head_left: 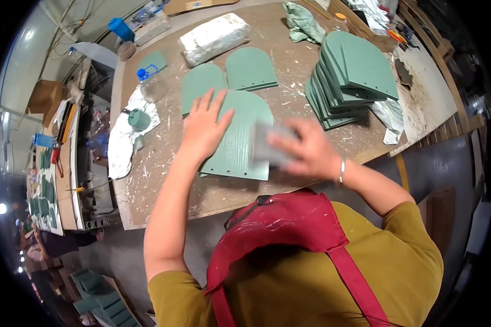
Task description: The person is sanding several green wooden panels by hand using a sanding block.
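A green panel with one rounded end and small holes along its straight edge (235, 147) lies in front of me on the worktable. My left hand (203, 122) rests flat on its left side, fingers spread. In my right hand (311, 147) is a grey block (268, 144), blurred by motion, at the panel's right edge. Whether the block touches the surface I cannot tell. Just beyond lie two more rounded green panels, one at the left (199, 82) and another at the right (251, 68).
At the right stands a tall stack of green panels (360, 65). A white wrapped bundle (215, 38) and a green cloth (303, 23) lie at the back. On the left are a clear bottle with a blue cap (154, 87) and a white cloth (124, 144). Dust specks the brown worktable (147, 201).
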The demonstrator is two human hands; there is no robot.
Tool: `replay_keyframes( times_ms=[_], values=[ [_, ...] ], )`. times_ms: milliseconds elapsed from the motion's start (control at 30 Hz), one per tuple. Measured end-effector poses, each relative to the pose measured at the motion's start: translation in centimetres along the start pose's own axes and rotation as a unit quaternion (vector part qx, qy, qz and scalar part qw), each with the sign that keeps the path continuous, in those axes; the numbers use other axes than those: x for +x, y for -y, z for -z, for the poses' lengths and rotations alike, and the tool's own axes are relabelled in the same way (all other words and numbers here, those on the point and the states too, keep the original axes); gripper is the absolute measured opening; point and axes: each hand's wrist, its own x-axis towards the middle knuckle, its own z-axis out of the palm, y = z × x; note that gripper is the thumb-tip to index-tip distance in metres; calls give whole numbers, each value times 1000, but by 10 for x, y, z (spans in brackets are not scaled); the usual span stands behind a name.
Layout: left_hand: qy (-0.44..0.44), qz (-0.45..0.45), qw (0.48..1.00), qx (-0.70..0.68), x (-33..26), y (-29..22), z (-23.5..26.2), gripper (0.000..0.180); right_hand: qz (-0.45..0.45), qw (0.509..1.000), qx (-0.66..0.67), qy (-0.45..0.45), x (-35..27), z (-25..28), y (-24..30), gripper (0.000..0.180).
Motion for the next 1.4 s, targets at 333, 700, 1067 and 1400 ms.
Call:
replay_keyframes(
  times_ms=[333, 700, 1067, 1400],
  values=[
    [-13, 5, 1000, -18, -2, -6, 10, 52, -151, 988, 34, -20, 9, -8, -10, 61],
    [-4, 35, 999, 12, -2, -5, 7, 63, -302, 950, 50, 67, 86, 15, -32, 52],
    [38, -233, 966, 101, -80, -52, 13, 90, -263, 952, 8, 154, 137, -4, -48, 50],
    [-33, -208, 976, 61, -84, -50, 1, 88, -238, 948, -12, 212, 149, -3, -51, 50]
  ],
)
